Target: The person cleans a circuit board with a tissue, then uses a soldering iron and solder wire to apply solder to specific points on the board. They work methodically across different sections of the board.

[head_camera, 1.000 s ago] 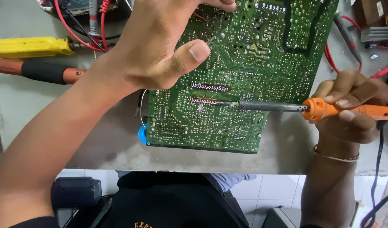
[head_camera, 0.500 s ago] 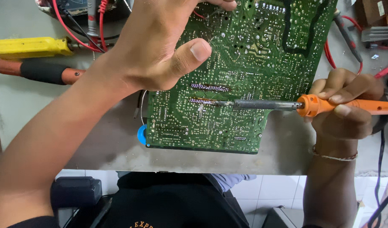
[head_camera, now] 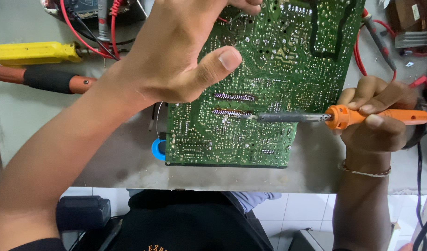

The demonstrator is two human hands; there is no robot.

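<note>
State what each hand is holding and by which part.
The right hand holds the soldering iron by its orange handle. The left hand holds the green circuit board at its upper left edge, thumb across the solder side.

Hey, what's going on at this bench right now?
A person is soldering on a green circuit board that lies solder side up on a grey workbench. The right hand holds an orange-handled soldering iron, its tip touching a row of joints near the board's middle. The left hand grips the board's top edge, thumb pressed on its face. A yellow-handled tool and an orange-and-black one lie at the left.
</note>
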